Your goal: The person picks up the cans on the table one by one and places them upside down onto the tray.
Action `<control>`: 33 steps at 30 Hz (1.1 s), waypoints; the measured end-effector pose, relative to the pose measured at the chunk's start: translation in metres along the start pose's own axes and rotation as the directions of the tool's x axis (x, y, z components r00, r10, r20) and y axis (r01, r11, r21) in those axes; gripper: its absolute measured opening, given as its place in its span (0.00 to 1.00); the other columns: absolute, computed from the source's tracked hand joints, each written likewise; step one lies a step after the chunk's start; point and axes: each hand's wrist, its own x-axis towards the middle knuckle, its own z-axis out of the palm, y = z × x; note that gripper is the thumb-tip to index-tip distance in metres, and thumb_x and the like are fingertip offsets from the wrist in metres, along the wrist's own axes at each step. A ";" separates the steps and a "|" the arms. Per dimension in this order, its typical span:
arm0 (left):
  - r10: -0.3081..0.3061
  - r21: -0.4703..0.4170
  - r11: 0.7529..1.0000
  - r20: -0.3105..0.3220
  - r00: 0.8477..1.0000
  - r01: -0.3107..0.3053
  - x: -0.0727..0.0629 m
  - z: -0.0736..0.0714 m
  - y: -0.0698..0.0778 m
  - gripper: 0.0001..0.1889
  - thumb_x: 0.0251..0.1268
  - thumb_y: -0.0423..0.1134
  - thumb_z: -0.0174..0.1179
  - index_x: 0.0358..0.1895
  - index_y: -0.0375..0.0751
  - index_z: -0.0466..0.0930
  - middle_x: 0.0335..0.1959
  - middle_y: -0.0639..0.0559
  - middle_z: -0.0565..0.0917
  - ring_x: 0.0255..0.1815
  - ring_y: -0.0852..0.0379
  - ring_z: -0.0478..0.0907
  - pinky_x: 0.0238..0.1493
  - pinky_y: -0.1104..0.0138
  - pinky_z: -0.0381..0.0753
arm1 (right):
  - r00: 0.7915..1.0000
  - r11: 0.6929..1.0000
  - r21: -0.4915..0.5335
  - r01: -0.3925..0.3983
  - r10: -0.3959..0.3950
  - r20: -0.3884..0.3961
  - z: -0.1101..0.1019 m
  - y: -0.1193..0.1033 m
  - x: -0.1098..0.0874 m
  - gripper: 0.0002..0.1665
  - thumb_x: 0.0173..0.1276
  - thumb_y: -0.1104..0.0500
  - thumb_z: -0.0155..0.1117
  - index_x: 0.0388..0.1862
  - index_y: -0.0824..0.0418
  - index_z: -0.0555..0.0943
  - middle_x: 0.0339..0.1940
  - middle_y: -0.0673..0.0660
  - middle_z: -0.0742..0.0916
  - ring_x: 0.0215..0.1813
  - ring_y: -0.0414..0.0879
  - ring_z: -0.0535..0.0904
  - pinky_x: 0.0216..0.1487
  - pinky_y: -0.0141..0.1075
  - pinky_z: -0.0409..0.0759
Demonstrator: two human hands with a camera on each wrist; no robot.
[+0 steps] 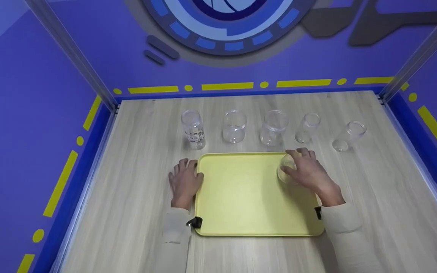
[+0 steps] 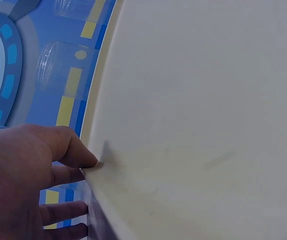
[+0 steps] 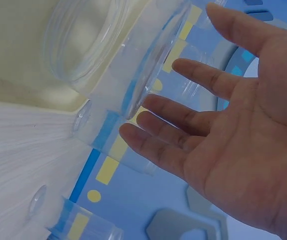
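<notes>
At the tray's far left corner, my left hand (image 1: 185,183) pinches the rim of the yellow tray (image 1: 237,197). The left wrist view has its thumb (image 2: 86,156) on top of the rim and the other fingers along the outside. A clear glass (image 1: 282,179) stands on the tray near its far right corner. Over that glass is my right hand (image 1: 307,170); the right wrist view shows its fingers (image 3: 198,80) spread beside the mouth of the glass (image 3: 128,70), not wrapped round it.
Behind the tray stands a row of clear glasses: a tall printed glass (image 1: 194,131), two wide glasses (image 1: 234,129) (image 1: 273,131), and two slim glasses (image 1: 307,129) (image 1: 348,137) at the right. Blue printed panels (image 1: 222,72) wall in the wooden table (image 1: 127,182) at back and sides.
</notes>
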 end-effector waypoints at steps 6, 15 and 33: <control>0.007 -0.007 1.000 -0.009 1.000 -0.007 0.000 0.001 -0.001 0.25 0.69 0.45 0.62 0.67 0.45 0.81 0.73 0.40 0.71 0.73 0.37 0.67 0.65 0.36 0.66 | 0.999 1.000 -0.008 0.011 -0.011 -0.043 -0.001 0.001 0.000 0.34 0.77 0.53 0.66 0.74 0.69 0.73 0.68 0.80 0.72 0.69 0.78 0.66 0.55 0.71 0.76; 0.005 -0.012 1.000 -0.017 1.000 -0.005 -0.001 0.002 -0.001 0.24 0.68 0.45 0.62 0.66 0.45 0.82 0.72 0.40 0.72 0.72 0.37 0.67 0.65 0.36 0.66 | 0.997 1.000 0.002 0.027 -0.027 -0.068 -0.006 0.003 -0.002 0.32 0.78 0.54 0.66 0.73 0.70 0.73 0.66 0.81 0.73 0.67 0.79 0.67 0.53 0.71 0.76; 0.010 -0.013 1.000 -0.021 1.000 -0.011 0.000 0.002 -0.001 0.24 0.68 0.46 0.62 0.67 0.45 0.82 0.72 0.40 0.72 0.73 0.37 0.67 0.65 0.35 0.65 | 0.987 0.999 -0.032 0.039 -0.044 -0.153 -0.013 0.009 -0.002 0.28 0.75 0.59 0.66 0.68 0.72 0.76 0.63 0.82 0.76 0.64 0.78 0.70 0.51 0.71 0.76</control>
